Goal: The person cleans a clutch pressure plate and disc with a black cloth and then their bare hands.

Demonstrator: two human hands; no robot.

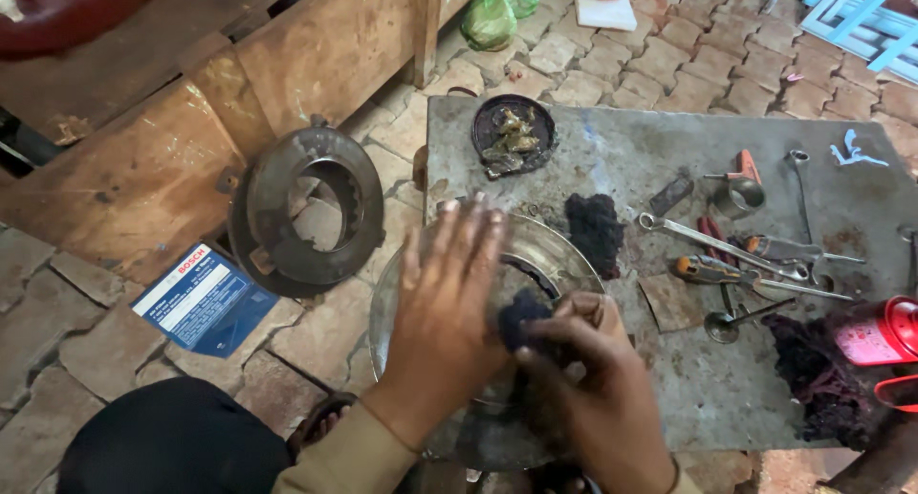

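Hands: two, both the person's own, working close together over one round metal disc point(564, 255).
Left hand: left hand point(445, 307) lies flat and wide on the disc, fingers spread and pointing away, gripping nothing, just pressing down.
Right hand: right hand point(598, 379) is pinched narrow around one dark wad of cloth point(523, 314), which it holds against the disc's inner ring.
Disc: one shiny plate with a dark centre hole, resting on the near left corner of the grey metal sheet point(631, 150), partly overhanging the paving.
Sheet: one flat stained slab laid on the brick floor; everything below lies on it unless noted.
Rags: a second dark wad point(595, 228) just beyond the disc; one larger purplish heap point(813, 370) at the near right.
Dish: one small dark round dish point(514, 133) with greasy bits in it, at the far left corner.
Tools: a cluster right of the disc, including one long spanner point(712, 241), one screwdriver with an orange and black handle point(712, 269), one pair of red-handled pliers point(712, 231) and one engine valve point(732, 324); the rest overlap too much to count.
Cup: one short metal ring or cup point(738, 197) beyond the tools.
Can: one red container point(880, 329) at the right edge.
Off the sheet: one rusty ring-shaped casting point(311, 221) propped against a wooden bench point(143, 178); one blue and white box point(204, 301) flat on the paving; one green plastic bag point(490, 18) farther off.
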